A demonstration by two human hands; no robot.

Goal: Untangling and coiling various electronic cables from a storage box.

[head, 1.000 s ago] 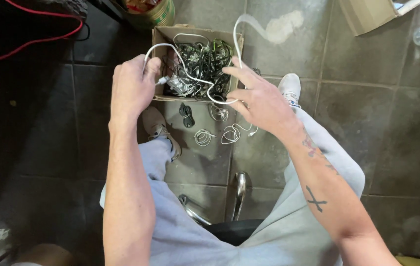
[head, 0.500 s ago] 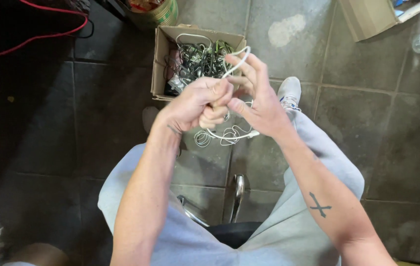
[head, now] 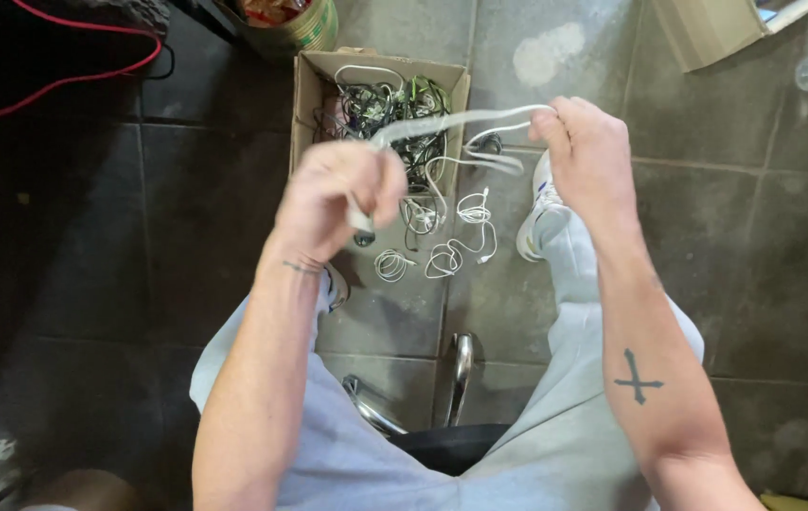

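Two hands, our left hand (head: 333, 194) and right hand (head: 591, 156), each grip an end of a white cable (head: 461, 123) stretched above the cardboard box (head: 314, 80) of tangled cords.

The person wears pale grey-blue trousers (head: 565, 445) of soft, loose cloth, which fill the lower middle of the head view. Both forearms are bare, with no sleeves in sight. The right forearm carries a dark cross tattoo (head: 639, 376), set about halfway between wrist and elbow. A thin dark line of tattooed marks (head: 301, 269) runs across the left wrist, just below the left hand (head: 337, 194). The right hand (head: 588, 156) is bare, without rings or a watch. Beyond the right trouser leg sits a white sneaker (head: 538, 213) with grey trim; the other shoe (head: 333, 287) barely shows beside the left wrist.
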